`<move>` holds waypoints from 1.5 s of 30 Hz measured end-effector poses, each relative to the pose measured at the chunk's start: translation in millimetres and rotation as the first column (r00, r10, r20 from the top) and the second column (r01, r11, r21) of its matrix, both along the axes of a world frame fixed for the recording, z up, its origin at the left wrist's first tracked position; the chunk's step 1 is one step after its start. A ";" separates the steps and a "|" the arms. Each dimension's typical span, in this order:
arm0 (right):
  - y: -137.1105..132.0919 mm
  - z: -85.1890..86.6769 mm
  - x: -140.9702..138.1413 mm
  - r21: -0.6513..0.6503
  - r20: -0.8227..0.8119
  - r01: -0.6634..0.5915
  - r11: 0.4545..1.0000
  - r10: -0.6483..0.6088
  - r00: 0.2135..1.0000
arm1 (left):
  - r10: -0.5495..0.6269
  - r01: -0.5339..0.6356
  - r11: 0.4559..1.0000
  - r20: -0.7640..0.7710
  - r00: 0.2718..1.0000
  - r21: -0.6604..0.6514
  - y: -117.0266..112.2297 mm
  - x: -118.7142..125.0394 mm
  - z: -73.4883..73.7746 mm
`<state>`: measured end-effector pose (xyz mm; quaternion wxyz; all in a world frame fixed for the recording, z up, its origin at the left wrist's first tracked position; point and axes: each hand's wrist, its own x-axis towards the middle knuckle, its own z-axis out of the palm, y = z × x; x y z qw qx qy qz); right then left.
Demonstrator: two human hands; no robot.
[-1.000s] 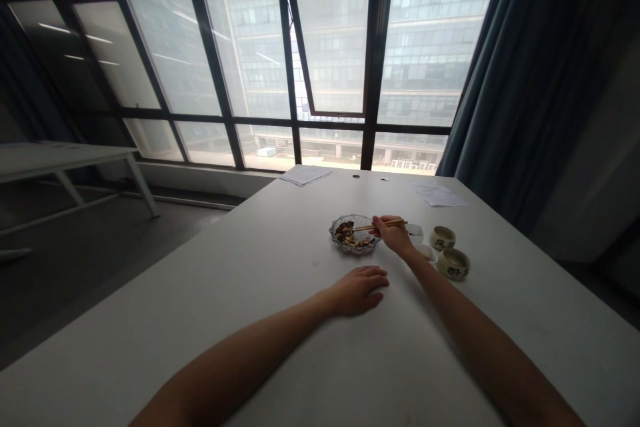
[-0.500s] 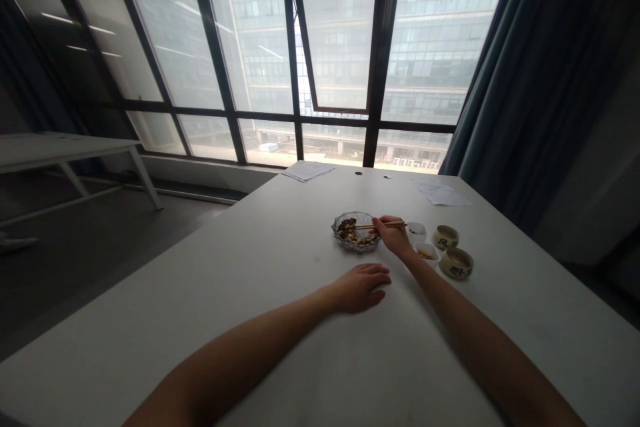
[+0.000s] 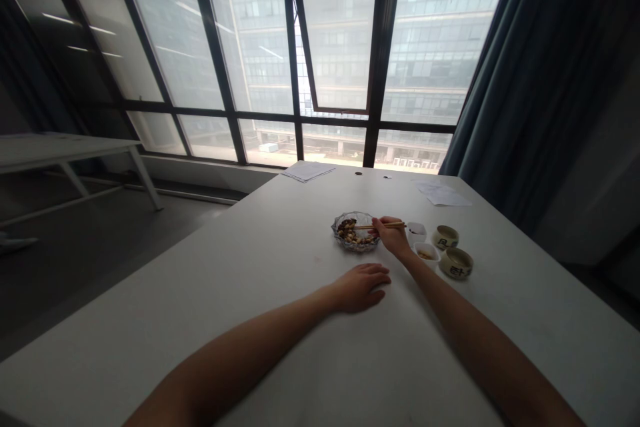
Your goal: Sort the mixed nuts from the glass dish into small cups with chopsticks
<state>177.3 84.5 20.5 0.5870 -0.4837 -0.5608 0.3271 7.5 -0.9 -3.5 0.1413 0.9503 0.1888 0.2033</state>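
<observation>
While the right hand is pinching one pair of wooden chopsticks between thumb and fingers, their tips are reaching left over a cut-glass dish of mixed nuts. The hand is sitting just outside the dish rim, seemingly so that only the tips enter; whether they are closing on a nut is too small to tell. The left hand is lying open on the white desk, fingers together and touching nothing else, apparently just resting there. The glass dish is sitting mid-desk, right of centre in the frame. Just beside it on the right, apparently set within the right hand's reach, are two small white square dishes, the nearer one holding some food, and two ceramic bowls marked with dark brush characters. Two paper sheets are lying toward the far desk edge.
</observation>
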 end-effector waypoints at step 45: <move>1.1 2.1 16.7 0.061 0.114 0.023 0.998 -0.030 0.993 | 0.001 -0.002 1.000 -0.012 1.000 -0.021 0.4 -0.1 -0.4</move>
